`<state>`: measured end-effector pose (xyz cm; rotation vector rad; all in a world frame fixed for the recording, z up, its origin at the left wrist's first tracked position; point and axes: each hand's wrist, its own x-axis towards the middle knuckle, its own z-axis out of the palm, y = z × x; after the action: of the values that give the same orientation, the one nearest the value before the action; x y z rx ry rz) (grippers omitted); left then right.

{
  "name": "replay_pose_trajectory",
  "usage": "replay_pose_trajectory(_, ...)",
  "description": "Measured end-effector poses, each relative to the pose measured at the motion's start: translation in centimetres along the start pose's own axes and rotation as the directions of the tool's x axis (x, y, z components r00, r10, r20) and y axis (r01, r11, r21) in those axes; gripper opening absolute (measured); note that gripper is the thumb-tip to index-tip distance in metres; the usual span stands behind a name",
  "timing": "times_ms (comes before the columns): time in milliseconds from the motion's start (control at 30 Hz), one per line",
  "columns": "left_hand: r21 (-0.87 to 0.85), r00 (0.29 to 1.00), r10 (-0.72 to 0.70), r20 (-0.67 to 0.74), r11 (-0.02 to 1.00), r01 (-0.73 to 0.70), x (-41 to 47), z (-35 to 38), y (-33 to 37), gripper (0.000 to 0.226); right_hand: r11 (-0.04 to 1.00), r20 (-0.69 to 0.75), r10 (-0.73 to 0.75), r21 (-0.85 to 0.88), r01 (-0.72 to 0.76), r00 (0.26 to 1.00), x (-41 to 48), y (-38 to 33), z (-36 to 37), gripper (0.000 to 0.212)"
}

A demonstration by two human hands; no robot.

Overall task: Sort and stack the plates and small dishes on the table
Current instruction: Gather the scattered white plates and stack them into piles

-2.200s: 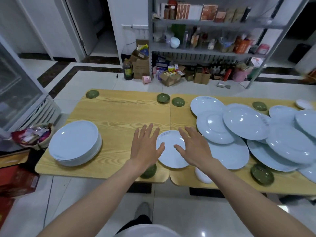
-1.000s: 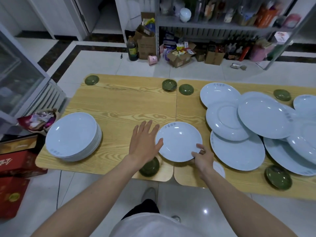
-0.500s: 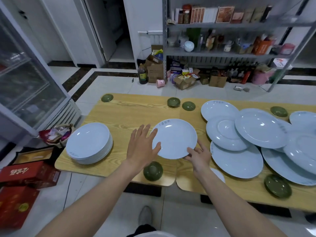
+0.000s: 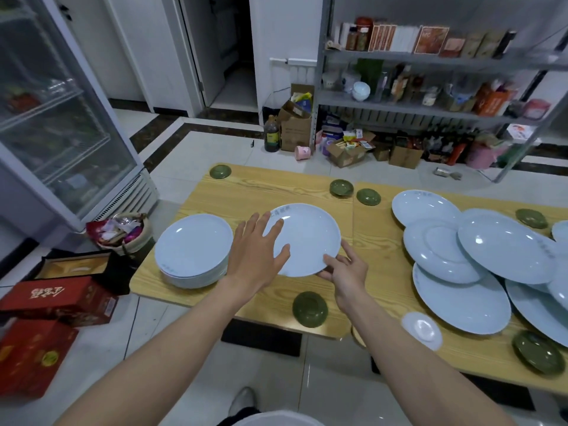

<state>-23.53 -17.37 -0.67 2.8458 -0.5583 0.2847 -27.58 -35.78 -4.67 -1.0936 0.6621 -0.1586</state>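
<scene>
Glossy glazed ceramic plate (image 4: 307, 238), matt green dish (image 4: 309, 309), grained wood table (image 4: 264, 195).

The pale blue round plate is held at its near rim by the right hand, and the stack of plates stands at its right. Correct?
No. The head view shows the stack of pale blue plates left of the pale blue round plate; the right hand holds its near rim.

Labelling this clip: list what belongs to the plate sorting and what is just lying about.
Job: held plate, plate stack, loose plates, green dishes, white saucer.
Lying about: red boxes, basket, dark bottle, pink cup.
</scene>
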Motion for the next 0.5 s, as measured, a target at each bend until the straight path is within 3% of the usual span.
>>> replay_pose_trajectory(500, -0.014, 0.998, -0.059, 0.027, 0.998, 0.059, -0.8, -1.9, -18.0, 0.056, 0.995, 0.053, 0.082, -0.056, -0.079, 0.995, -0.8, 7.6, 16.8, 0.071)
